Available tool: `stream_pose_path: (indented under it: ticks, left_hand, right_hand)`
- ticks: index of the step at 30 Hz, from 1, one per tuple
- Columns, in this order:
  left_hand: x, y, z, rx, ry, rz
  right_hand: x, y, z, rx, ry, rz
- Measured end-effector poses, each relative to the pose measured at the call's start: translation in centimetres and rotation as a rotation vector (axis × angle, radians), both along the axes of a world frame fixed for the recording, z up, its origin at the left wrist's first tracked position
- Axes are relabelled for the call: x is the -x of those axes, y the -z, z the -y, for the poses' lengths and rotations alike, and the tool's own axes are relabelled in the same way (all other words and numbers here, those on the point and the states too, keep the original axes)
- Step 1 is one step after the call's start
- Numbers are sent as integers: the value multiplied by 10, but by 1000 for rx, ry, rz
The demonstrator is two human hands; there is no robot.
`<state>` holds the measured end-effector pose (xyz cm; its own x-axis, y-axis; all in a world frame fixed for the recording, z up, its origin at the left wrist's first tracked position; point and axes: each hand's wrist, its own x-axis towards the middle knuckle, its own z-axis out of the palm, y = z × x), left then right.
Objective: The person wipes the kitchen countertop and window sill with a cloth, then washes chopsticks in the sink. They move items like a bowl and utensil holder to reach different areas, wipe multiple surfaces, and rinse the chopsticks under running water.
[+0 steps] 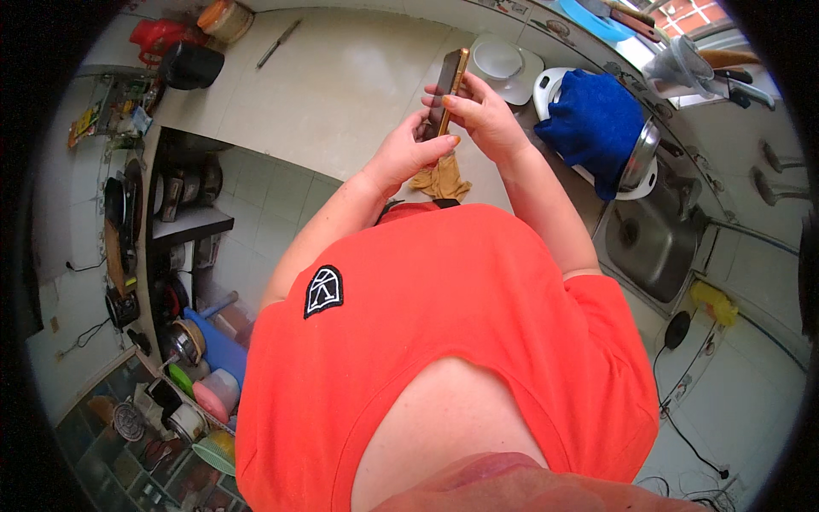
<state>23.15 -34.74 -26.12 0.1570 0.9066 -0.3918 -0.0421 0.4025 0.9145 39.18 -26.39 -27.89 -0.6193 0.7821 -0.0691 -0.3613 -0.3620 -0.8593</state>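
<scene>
Gold-edged black rectangular phone: long axis forward, far end leaning right; left hand, right hand grip it, fingers part-curled.

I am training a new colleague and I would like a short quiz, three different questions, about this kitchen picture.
1. What do the left hand and right hand hold together?
2. True or false: the blue cloth is to the right of both hands.
3. Which is nearer to the hands: the tan cloth or the black container?

Key: 1. A phone. 2. True. 3. The tan cloth.
</scene>
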Motion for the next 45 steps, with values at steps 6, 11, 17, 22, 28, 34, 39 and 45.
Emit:
stream_pose_path:
  ticks: [6,11,17,22,28,34,39,45]
  left_hand:
    - [-9,-3,3,-159,-93,-284]
    - [-14,-9,-2,-358,-51,-636]
    - [-16,0,0,-417,-19,-764]
    - [-18,-2,-3,-431,5,-782]
    - [-19,2,-7,-433,29,-792]
    - [-19,-1,-8,-403,41,-751]
    - [-21,-2,-8,-424,40,-740]
    - [-20,0,-4,-434,27,-804]
  right_hand:
    - [-1,17,-6,95,-136,-262]
    - [-5,41,-9,94,-220,-448]
    - [-3,52,-7,85,-235,-534]
    - [-5,56,-10,94,-235,-551]
    - [-7,59,-12,106,-227,-568]
    - [-6,63,-12,109,-218,-581]
    - [-8,61,-13,100,-221,-577]
    - [-8,61,-13,73,-215,-556]
